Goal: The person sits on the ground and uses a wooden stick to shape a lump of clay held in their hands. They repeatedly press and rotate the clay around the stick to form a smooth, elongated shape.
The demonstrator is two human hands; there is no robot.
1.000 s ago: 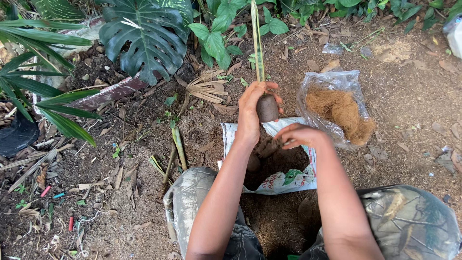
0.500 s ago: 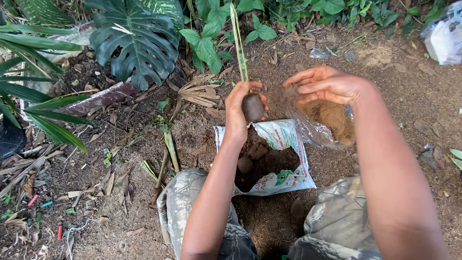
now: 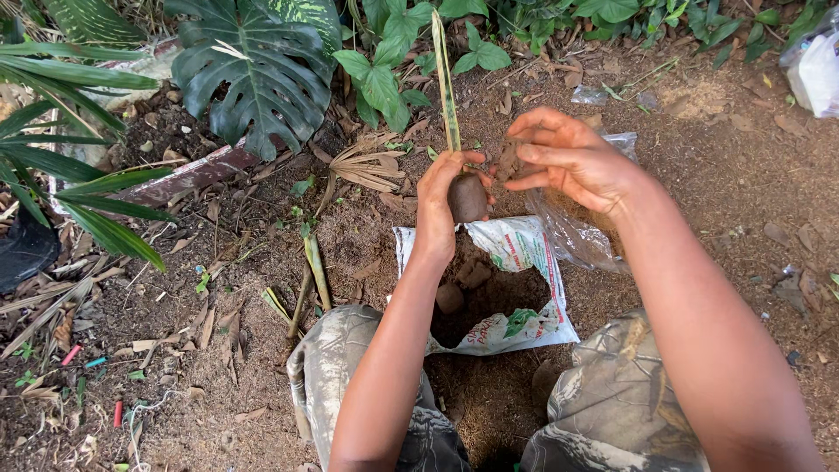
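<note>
The right hand point(image 3: 572, 162) has come up from the clear bag point(image 3: 581, 236) with a pinch of brown fibre point(image 3: 509, 160) between its fingers. It is now beside the seedling point(image 3: 467, 196), which the left hand point(image 3: 440, 197) holds clamped by its root ball above the white bag point(image 3: 516, 253) of soil.

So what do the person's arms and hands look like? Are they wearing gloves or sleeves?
No gloves and no sleeves. Both arms are bare as far up as the picture shows, and the left hand and right hand are bare too, with bits of brown soil on the fingers. No watch, ring or bracelet shows. Below the arms you can see camouflage trousers in grey-green patches.
</note>
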